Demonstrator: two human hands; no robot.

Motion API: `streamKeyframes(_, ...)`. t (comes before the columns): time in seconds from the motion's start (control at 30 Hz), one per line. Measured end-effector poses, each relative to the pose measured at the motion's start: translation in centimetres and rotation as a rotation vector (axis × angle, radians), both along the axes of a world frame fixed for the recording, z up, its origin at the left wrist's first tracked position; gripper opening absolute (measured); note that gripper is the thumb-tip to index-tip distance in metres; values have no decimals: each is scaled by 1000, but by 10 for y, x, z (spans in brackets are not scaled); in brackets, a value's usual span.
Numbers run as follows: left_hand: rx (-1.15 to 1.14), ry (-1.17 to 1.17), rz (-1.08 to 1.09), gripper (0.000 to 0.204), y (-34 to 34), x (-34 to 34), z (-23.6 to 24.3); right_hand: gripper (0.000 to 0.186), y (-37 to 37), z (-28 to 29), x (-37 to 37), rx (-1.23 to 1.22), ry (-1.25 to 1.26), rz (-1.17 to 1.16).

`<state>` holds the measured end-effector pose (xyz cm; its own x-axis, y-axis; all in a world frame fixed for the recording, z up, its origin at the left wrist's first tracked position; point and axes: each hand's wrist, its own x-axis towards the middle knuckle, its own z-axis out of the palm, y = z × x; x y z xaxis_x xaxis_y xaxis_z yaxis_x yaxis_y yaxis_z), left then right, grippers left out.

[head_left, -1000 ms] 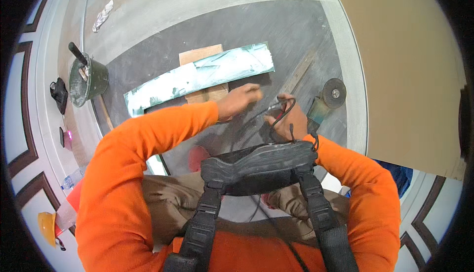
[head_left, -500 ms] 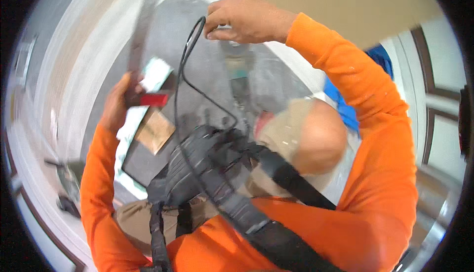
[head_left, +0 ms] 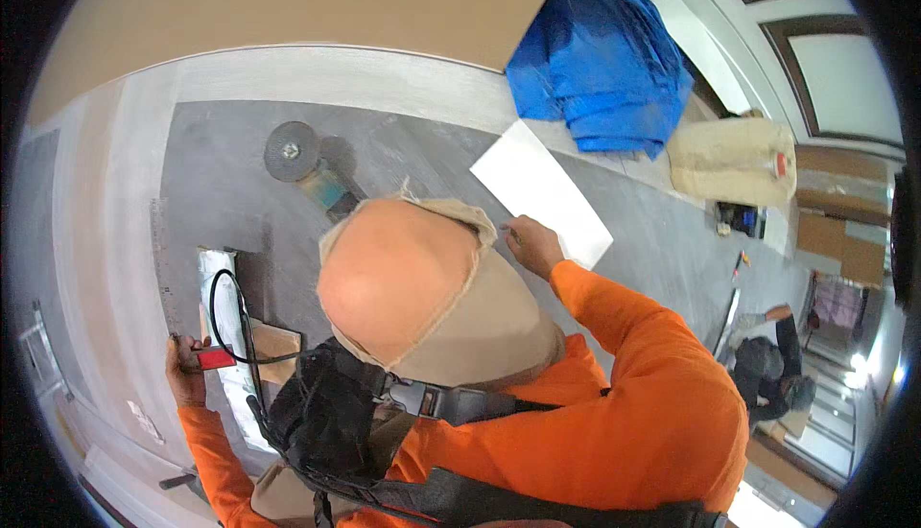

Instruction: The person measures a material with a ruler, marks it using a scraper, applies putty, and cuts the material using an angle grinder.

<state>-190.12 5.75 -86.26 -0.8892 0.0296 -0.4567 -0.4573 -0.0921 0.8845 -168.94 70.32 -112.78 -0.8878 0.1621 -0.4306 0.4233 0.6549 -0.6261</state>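
At the far left, my left hand (head_left: 185,370) is closed round the red handle of a try square (head_left: 216,358). Its long metal blade with ruler marks points away from me over the floor. My right hand (head_left: 533,246) is low at the near edge of a white rectangular panel (head_left: 552,192), fingers curled. Whether it grips the panel or something small at the fingertips is hard to make out. A black cable (head_left: 240,312) loops beside my left hand toward the black pouch (head_left: 321,422) at my waist. My bent knee (head_left: 389,274) rises between my hands.
An angle grinder (head_left: 293,152) lies on the grey floor (head_left: 422,144) beyond my knee. A white strip (head_left: 225,317) and a brown piece (head_left: 273,348) lie by my left hand. Blue sheeting (head_left: 600,58) and a yellowish jug (head_left: 734,159) stand far right. Another person (head_left: 767,365) crouches at right.
My right hand has let go of the black cable and dropped down to the right beside the white panel. The cable now hangs near my left hand, which keeps the try square. My view has turned right.
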Motion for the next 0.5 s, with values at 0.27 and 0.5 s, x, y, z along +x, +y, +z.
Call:
streamKeyframes(0.27, 103, -396, -559, 40, 182, -78, -118, 47, -52, 53, 269, 404, 95, -45)
streamKeyframes(0.5, 287, -634, -598, 51, 404, -82, -194, 32, 70, 78, 407, 424, -291, -921)
